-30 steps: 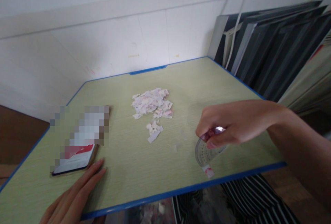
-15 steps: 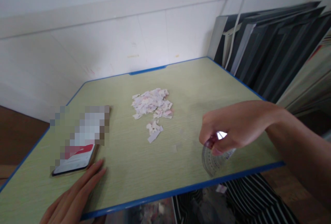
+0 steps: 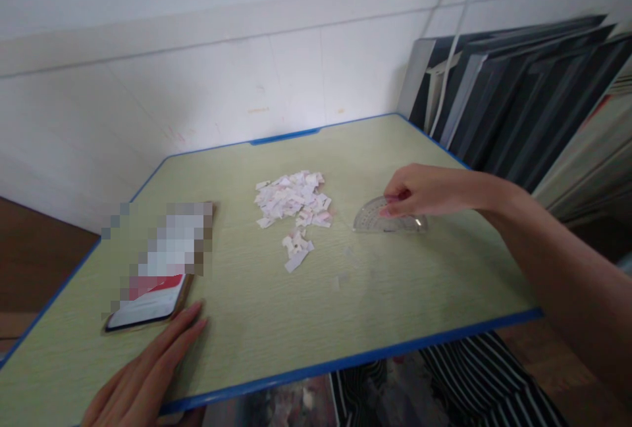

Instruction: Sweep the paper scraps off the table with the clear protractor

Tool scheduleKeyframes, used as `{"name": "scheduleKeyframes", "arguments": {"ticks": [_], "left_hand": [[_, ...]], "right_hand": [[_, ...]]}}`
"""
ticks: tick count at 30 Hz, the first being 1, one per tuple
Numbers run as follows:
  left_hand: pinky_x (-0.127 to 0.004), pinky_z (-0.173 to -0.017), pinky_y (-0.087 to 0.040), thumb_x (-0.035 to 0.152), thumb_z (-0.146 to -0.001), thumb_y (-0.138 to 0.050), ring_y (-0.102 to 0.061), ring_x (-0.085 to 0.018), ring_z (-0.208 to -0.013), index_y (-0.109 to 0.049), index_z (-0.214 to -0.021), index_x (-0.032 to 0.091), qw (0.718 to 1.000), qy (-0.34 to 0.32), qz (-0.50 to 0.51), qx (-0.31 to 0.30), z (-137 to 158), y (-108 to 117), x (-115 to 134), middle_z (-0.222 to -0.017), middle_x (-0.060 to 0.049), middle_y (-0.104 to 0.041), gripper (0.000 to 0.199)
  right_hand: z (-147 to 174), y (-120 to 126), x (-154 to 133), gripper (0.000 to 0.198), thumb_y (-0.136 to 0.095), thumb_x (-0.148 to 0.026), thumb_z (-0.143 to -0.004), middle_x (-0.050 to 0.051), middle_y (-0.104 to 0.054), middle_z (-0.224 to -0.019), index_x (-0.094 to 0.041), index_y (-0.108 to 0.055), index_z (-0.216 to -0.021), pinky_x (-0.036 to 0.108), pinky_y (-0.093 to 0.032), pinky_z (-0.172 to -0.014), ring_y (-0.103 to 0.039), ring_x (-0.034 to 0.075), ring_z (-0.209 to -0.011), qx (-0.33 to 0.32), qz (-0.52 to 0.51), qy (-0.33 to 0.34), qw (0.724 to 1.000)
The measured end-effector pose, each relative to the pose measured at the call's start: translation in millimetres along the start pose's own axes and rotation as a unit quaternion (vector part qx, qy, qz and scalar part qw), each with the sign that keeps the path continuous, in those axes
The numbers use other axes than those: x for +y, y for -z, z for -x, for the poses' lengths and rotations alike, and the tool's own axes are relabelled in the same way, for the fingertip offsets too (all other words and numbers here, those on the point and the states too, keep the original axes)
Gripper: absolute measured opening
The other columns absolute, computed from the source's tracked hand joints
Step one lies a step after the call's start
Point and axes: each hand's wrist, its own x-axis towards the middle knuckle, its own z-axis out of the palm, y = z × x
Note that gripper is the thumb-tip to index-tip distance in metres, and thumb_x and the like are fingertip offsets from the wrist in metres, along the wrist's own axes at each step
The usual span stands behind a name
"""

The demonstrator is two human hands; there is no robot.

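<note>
A clear plastic protractor is pinched in my right hand, over the right part of the table, its straight edge toward me. Left of it lies a heap of torn paper bits, pale white and pinkish. A smaller clump of paper scraps sits just in front of the heap. My left hand rests flat at the table's near left edge, fingers stretched out and holding nothing. Close by its fingertips is a phone, its screen mostly blurred out.
The pale green table has a blue rim and stands against a white wall. Dark flat panels lean at the right, with a white cable hanging before them. Striped cloth shows below the near edge.
My right hand has carried the protractor away from the near edge, farther back on the table, and turned it so its straight edge faces me. My left hand has stayed in place.
</note>
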Motion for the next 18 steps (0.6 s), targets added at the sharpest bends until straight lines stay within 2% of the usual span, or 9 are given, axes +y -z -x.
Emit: {"name": "scheduleKeyframes", "arguments": {"ticks": [3, 6, 8, 14, 18], "left_hand": [[-0.038, -0.075, -0.051, 0.030, -0.071, -0.049, -0.065, -0.025, -0.099, -0.047, -0.130, 0.017, 1.000, 0.013, 0.001, 0.002, 0.3, 0.0, 1.7, -0.124, -0.011, -0.062, 0.060], [-0.038, -0.074, -0.050, 0.031, -0.071, -0.050, -0.066, -0.026, -0.098, -0.048, -0.128, 0.016, 1.000, 0.017, 0.006, 0.000, -1.9, 3.1, 7.6, -0.123, -0.012, -0.063, 0.059], [-0.040, -0.076, -0.050, 0.027, -0.072, -0.049, -0.064, -0.027, -0.101, -0.048, -0.128, 0.018, 0.999, 0.052, 0.014, -0.005, -3.4, 5.2, 10.4, -0.123, -0.011, -0.063, 0.057], [-0.038, -0.074, -0.050, 0.029, -0.073, -0.050, -0.066, -0.025, -0.097, -0.050, -0.126, 0.017, 1.000, 0.021, -0.005, 0.008, -3.2, 5.3, 8.2, -0.120, -0.011, -0.065, 0.054], [-0.038, -0.074, -0.050, 0.029, -0.071, -0.050, -0.065, -0.025, -0.099, -0.050, -0.126, 0.017, 1.000, 0.014, 0.004, 0.007, -1.8, 4.0, 8.7, -0.123, -0.011, -0.063, 0.056]], "right_hand": [[-3.1, -8.0, -9.0, 0.035, -0.053, -0.032, -0.075, -0.007, -0.031, -0.043, -0.017, -0.040, -0.046, 0.024, -0.019, -0.045, -0.031, 0.007, -0.043, -0.013, -0.004, -0.010, 1.000], [-5.0, -18.6, -24.5, 0.035, -0.053, -0.033, -0.075, -0.006, -0.030, -0.044, -0.017, -0.040, -0.046, 0.024, -0.018, -0.045, -0.031, 0.007, -0.043, -0.034, -0.021, 0.022, 0.999], [-6.7, -26.8, -36.6, 0.036, -0.054, -0.035, -0.075, -0.007, -0.029, -0.045, -0.017, -0.039, -0.047, 0.025, -0.016, -0.046, -0.029, 0.006, -0.043, -0.041, -0.036, 0.048, 0.997], [-11.6, -49.3, -67.7, 0.036, -0.054, -0.034, -0.076, -0.005, -0.031, -0.046, -0.018, -0.038, -0.049, 0.027, -0.016, -0.047, -0.032, 0.007, -0.044, -0.007, -0.033, 0.116, 0.993], [-10.3, -49.2, -69.4, 0.035, -0.052, -0.032, -0.080, -0.006, -0.033, -0.046, -0.017, -0.040, -0.051, 0.026, -0.017, -0.046, -0.032, 0.007, -0.044, -0.006, -0.054, 0.145, 0.988]]}}
